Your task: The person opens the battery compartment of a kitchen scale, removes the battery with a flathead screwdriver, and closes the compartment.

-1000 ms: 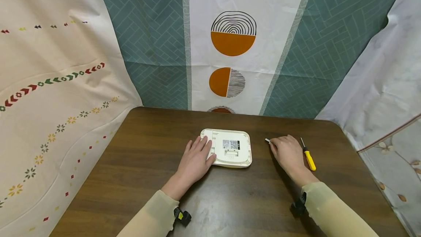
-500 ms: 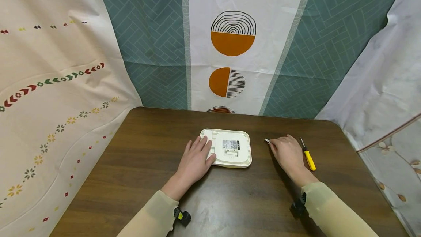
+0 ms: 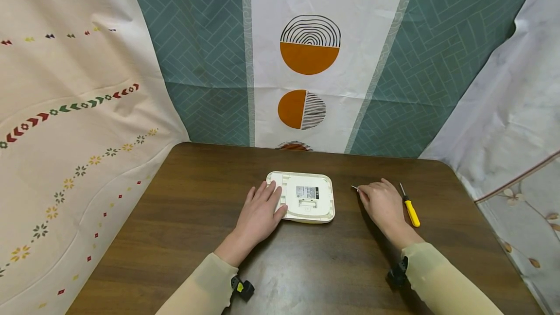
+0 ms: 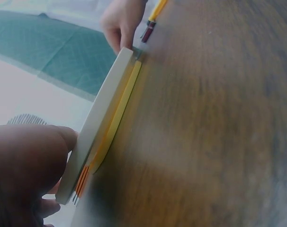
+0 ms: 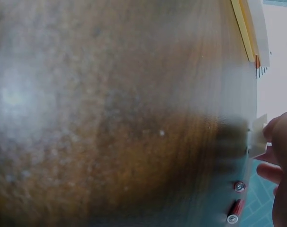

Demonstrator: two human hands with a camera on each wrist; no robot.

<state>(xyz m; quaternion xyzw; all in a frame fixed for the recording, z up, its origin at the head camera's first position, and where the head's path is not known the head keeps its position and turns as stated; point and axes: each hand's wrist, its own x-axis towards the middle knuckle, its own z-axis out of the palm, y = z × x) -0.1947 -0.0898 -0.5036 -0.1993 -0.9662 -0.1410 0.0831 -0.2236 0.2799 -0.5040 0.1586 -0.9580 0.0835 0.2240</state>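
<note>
Your left hand (image 3: 259, 213) lies flat on the left edge of the white device (image 3: 306, 197), fingers straight, pressing it down – no curl round it. The device sits face-down mid-table (image 3: 183, 218), label up. Your right hand (image 3: 381, 203) rests on the table well right of the device, fingers curled, pinching a small white piece (image 3: 355, 188) at the fingertips; in the right wrist view the piece (image 5: 257, 137) pokes out past your fingers (image 5: 278, 132) just above the wood. A yellow screwdriver (image 3: 410, 208) lies just beside that hand on its right, tip pointing away from you. Two small screws (image 5: 236, 203) sit on the table near the hand – blurred. Left wrist view shows the device's edge (image 4: 105, 123) on the table.
</note>
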